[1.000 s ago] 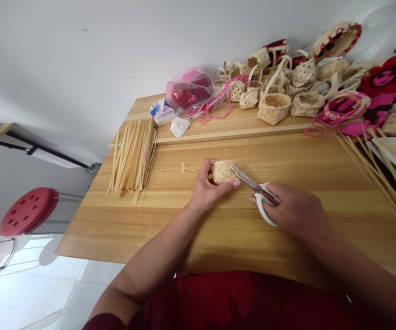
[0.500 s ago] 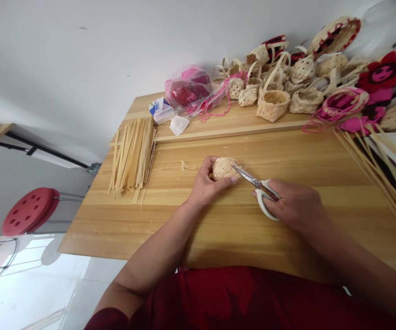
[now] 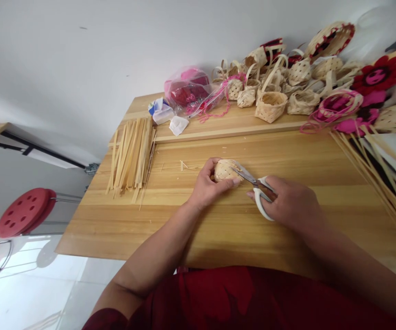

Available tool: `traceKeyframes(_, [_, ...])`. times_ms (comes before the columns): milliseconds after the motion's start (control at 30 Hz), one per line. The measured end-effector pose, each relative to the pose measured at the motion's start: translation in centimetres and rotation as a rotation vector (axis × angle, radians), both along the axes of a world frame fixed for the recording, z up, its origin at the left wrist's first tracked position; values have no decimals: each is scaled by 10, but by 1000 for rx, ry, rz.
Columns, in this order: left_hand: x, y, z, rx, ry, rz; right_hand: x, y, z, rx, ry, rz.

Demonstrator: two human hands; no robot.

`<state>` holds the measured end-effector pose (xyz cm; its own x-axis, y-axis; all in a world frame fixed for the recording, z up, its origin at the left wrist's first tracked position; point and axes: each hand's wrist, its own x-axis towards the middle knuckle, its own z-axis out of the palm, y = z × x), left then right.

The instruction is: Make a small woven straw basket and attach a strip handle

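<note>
A small woven basket of pale strips is gripped in my left hand, thumb along its near side and fingers round its left. My right hand is closed on white-handled scissors, its fingers in the loops. The scissor blades are parted and reach to the right side of the basket. Whether a strip lies between them is too small to tell. Loose strip offcuts lie on the table just left of my left hand.
A bundle of flat strips lies on the wooden table at left. Several small baskets crowd the raised back ledge beside a plastic bag and tissue pack. Long strips lie at right. Red stools stand left.
The scissor blades have opened wider at the basket. Both hands stay in nearly the same place, and the view has shifted slightly.
</note>
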<state>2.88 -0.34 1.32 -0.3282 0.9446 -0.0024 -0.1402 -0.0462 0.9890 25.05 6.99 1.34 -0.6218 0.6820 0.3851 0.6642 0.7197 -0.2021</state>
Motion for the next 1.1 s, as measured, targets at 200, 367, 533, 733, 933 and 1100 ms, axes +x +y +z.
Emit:
traceKeyframes(200, [-1, 0, -2, -1, 11, 14, 1, 4, 3, -177, -34, 34])
traceKeyframes(367, [1, 0, -4, 7, 12, 5, 3, 6, -1, -135, 5, 70])
traceKeyframes(533, [-3, 0, -2, -21, -5, -33, 5, 7, -6, -48, 6, 84])
traceKeyframes(733, [-7, 1, -2, -4, 60, -5, 13, 11, -1, -37, 25, 28])
traceKeyframes(933, [-4, 0, -4, 32, 68, -18, 9, 5, 10, 16, 41, 11])
traceKeyframes(1100, [1, -2, -3, 64, 49, -24, -3, 0, 11, -25, 51, 13])
